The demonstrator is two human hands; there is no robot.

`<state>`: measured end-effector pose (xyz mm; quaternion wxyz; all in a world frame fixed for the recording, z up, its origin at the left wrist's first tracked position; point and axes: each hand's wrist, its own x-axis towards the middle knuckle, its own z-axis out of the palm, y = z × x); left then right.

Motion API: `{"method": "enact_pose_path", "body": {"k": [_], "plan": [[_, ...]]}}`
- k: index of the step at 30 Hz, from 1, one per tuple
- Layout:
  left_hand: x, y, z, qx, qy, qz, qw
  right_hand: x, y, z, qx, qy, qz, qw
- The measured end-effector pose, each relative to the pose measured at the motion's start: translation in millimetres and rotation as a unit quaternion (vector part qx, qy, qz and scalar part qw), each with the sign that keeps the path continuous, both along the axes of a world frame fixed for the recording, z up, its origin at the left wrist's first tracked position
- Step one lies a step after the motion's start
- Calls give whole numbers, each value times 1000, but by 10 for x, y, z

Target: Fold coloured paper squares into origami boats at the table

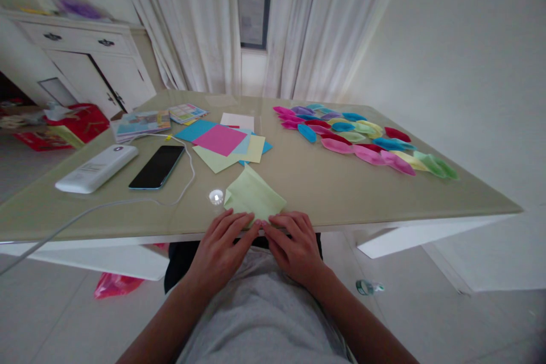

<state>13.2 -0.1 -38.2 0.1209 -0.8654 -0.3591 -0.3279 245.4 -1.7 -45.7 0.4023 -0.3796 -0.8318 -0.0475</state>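
A light green sheet of paper [253,194] lies folded at the near edge of the table [341,193]. My left hand [222,247] presses its near corner with fingers stretched flat. My right hand [294,242] rests beside it, fingers also flat on the paper's near edge, fingertips almost meeting. Neither hand grips anything.
A loose stack of coloured paper squares [222,142] lies further back. Several folded paper boats [362,136] in pink, blue, green and yellow cover the right side. A black phone [157,166], a white power bank [97,168] with cable, and booklets [140,123] sit left.
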Motion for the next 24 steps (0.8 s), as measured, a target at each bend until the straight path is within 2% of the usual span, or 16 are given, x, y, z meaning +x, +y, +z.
{"method": "enact_pose_path", "body": {"k": [9,16,20,24], "plan": [[-147,-42,57,63,16,10,998,-16,-9,22,-2,23,8,1000],[-21,-79,32,57,37,-5,998,-4,14,246,-19,-23,8,1000],[-184,-41,60,37,44,-7,998,170,96,328,25,-76,-12,997],[-383,36,130,25,42,-2,999,296,114,301,-2,-90,-2,996]]}}
